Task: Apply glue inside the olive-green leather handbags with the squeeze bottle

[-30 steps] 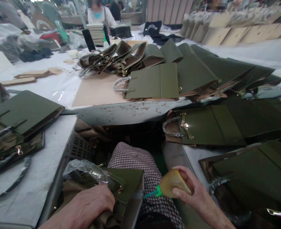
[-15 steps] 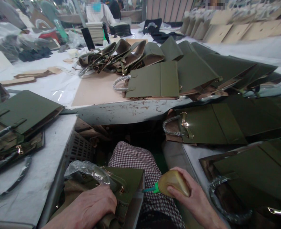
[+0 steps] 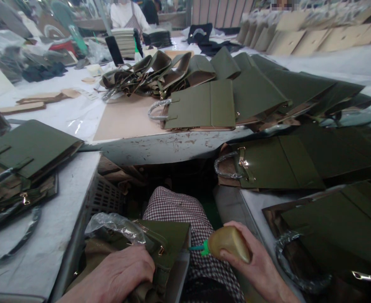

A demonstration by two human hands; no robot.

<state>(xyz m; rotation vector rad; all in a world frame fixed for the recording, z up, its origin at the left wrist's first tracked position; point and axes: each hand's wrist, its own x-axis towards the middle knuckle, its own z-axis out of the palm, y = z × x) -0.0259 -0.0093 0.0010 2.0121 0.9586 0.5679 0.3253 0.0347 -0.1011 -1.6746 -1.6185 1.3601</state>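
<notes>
A dark green bag (image 3: 173,235) lies over my lap, its handle (image 3: 116,225) wrapped in clear plastic. My left hand (image 3: 125,267) is closed on the bag's folded upper part, fingertips partly hidden. In my right hand (image 3: 245,256) is a squeeze bottle (image 3: 229,244) of yellowish-brown content, tilted sideways. Its green nozzle (image 3: 201,248) points left, with the thin tip at the bag's right edge; whether it touches cannot be made out.
Green bags (image 3: 201,105) spread along the table (image 3: 160,147) ahead. More bags lie on side tables, left (image 3: 37,147) and right (image 3: 276,164). A plastic crate (image 3: 105,195) stands below left. Another person (image 3: 127,17) is across the table.
The view has shifted slightly. The bottle in my right hand looks a little rotated, with its nozzle tip still by the bag's edge. My left hand has hardly moved.
</notes>
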